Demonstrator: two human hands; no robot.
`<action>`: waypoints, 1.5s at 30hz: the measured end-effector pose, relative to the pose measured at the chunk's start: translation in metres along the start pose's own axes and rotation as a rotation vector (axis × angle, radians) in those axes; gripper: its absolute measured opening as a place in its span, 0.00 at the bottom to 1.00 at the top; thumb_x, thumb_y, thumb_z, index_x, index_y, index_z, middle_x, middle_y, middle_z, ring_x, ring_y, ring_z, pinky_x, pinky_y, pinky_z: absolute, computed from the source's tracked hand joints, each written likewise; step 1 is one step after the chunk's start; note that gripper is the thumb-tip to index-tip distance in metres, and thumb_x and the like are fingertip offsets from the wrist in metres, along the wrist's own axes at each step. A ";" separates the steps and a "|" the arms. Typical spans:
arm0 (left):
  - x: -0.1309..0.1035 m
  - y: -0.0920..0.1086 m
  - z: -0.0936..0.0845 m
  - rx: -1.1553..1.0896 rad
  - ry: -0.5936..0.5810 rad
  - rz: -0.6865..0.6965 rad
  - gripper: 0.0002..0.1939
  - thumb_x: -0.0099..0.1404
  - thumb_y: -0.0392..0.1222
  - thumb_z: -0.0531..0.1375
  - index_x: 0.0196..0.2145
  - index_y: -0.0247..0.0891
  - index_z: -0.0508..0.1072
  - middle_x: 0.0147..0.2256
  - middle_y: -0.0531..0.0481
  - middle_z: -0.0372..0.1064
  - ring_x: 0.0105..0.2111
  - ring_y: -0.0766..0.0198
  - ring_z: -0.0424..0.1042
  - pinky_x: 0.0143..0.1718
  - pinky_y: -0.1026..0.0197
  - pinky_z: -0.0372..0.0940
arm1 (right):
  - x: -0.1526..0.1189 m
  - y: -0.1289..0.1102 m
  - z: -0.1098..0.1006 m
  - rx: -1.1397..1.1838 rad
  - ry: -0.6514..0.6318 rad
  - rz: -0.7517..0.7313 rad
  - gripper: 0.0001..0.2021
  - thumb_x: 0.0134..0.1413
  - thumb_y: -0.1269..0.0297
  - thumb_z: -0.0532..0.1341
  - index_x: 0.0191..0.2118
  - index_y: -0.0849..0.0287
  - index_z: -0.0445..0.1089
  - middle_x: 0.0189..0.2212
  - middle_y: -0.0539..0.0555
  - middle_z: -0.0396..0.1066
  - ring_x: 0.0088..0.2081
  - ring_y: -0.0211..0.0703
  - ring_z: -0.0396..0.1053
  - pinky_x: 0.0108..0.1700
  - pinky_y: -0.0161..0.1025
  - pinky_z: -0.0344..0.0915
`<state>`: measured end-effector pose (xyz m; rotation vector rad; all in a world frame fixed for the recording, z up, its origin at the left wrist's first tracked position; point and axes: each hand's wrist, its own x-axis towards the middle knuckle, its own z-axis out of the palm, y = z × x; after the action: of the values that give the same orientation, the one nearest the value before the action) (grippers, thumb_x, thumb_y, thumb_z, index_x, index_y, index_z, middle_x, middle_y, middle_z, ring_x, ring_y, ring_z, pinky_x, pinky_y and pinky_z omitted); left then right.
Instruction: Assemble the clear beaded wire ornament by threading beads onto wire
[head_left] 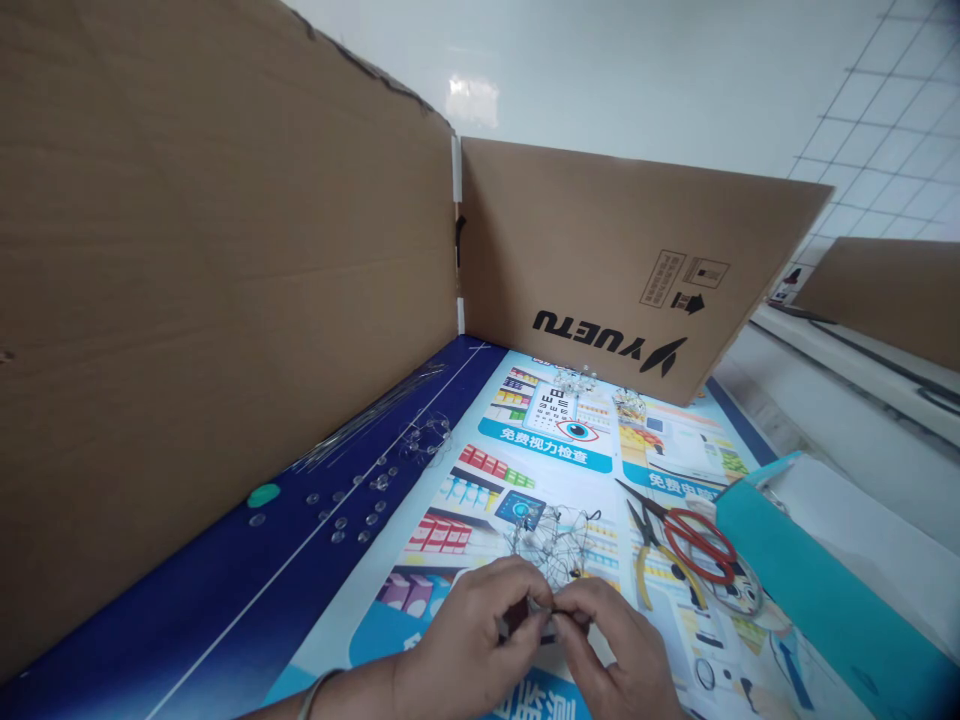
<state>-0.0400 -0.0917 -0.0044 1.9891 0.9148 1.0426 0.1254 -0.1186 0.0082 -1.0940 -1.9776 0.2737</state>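
Note:
My left hand and my right hand meet at the bottom middle, thumbs and index fingertips pinched together. Something small and dark shows between the fingertips, too small to name. Just beyond them is a tangle of thin bent wire with small dark ends, its near part hidden by my fingers. I cannot tell whether it joins what I pinch. Right of my hands lie yellow-handled pliers and red-handled scissors, their blades pointing away to the upper left.
Cardboard walls stand at the left and back. Clear round beads, a green lump and thin wires lie at left. More wire pieces sit by the back wall. A teal-and-white box stands at right.

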 end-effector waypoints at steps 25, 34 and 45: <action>-0.002 -0.005 0.002 0.020 -0.001 0.076 0.08 0.54 0.25 0.52 0.27 0.37 0.65 0.27 0.51 0.66 0.28 0.66 0.65 0.30 0.65 0.60 | -0.005 0.004 0.001 0.019 -0.061 0.028 0.05 0.55 0.73 0.53 0.35 0.56 0.64 0.27 0.50 0.69 0.29 0.36 0.69 0.33 0.30 0.67; -0.002 -0.005 0.003 0.017 0.000 0.085 0.09 0.53 0.25 0.52 0.27 0.36 0.66 0.27 0.50 0.67 0.28 0.66 0.65 0.30 0.65 0.61 | -0.007 0.006 0.002 0.040 -0.061 0.024 0.06 0.54 0.74 0.53 0.36 0.57 0.63 0.28 0.50 0.69 0.30 0.37 0.69 0.33 0.30 0.67; -0.002 -0.006 0.004 0.035 -0.011 0.082 0.09 0.54 0.25 0.51 0.27 0.37 0.64 0.27 0.50 0.66 0.29 0.66 0.65 0.30 0.66 0.60 | -0.006 0.006 0.003 0.026 -0.080 -0.001 0.05 0.56 0.73 0.52 0.35 0.56 0.62 0.27 0.50 0.68 0.29 0.37 0.68 0.32 0.30 0.67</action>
<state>-0.0393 -0.0910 -0.0120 2.0745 0.8577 1.0658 0.1287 -0.1188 -0.0002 -1.0807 -2.0392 0.3461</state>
